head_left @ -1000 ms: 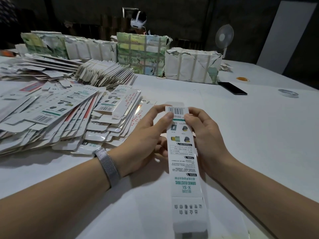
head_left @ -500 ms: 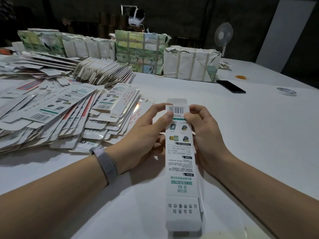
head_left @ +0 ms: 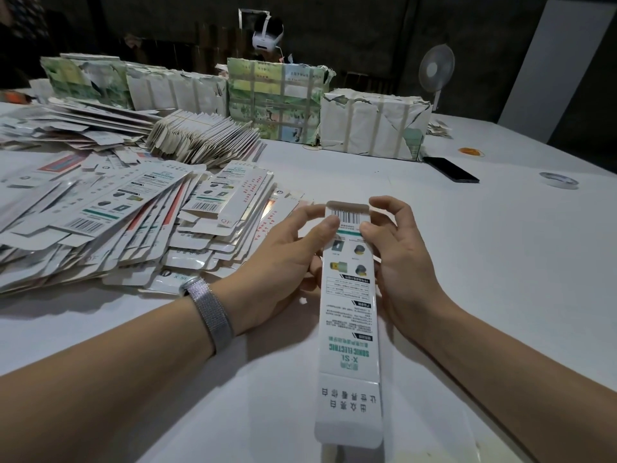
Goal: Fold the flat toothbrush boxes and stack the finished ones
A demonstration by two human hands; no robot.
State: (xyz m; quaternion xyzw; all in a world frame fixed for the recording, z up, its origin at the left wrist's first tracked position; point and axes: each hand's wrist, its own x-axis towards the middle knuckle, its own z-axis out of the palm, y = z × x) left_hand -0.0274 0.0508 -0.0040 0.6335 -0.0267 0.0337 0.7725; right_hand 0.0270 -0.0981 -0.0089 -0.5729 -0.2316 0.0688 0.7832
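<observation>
A long white toothbrush box (head_left: 349,332) with green print and a barcode lies lengthwise in front of me, its near flap sticking out toward me. My left hand (head_left: 283,262) grips its far end from the left, thumb on the barcode panel. My right hand (head_left: 400,259) pinches the same end from the right, thumb on the panel and fingers curled behind. A wide heap of flat unfolded boxes (head_left: 127,225) spreads over the white table (head_left: 500,262) to the left.
Banded bundles of flat boxes (head_left: 203,138) and wrapped packs (head_left: 374,127) line the back. A black phone (head_left: 450,169), a tape roll (head_left: 558,179), a small orange item (head_left: 471,151) and a fan (head_left: 436,70) sit at the right. A headset (head_left: 267,33) is behind.
The box has shifted slightly away from me and straightened. Both thumbs have slid up onto the barcode end; the far flap now stands clear above my fingers.
</observation>
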